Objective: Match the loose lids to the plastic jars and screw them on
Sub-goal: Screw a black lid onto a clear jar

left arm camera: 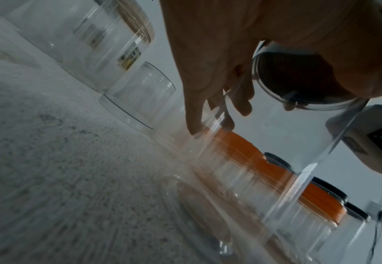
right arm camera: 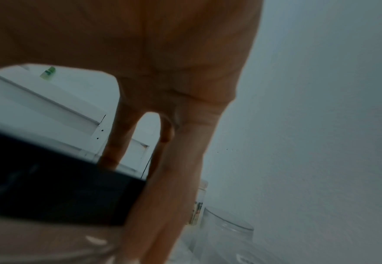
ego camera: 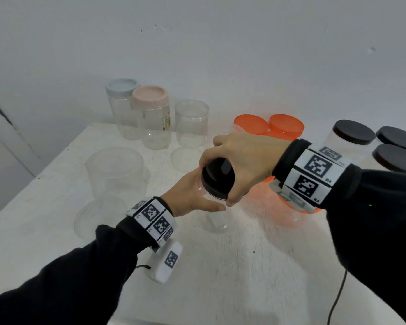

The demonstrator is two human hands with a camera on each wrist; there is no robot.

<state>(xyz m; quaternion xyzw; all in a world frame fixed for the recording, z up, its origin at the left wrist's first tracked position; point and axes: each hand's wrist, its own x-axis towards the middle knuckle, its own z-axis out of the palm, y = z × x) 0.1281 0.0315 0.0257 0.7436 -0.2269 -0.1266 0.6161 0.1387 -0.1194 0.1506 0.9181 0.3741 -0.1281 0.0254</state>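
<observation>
Gripping the black lid point(ego camera: 217, 178) from above with right hand point(ego camera: 242, 165), left hand point(ego camera: 192, 195) wrapping the clear jar point(ego camera: 215, 216); orange lids point(ego camera: 268, 125) sitting at 1 o'clock.

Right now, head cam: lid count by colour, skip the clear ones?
black lids: 4
orange lids: 3, one partly hidden
blue lid: 1
pink lid: 1
Total: 9
</observation>
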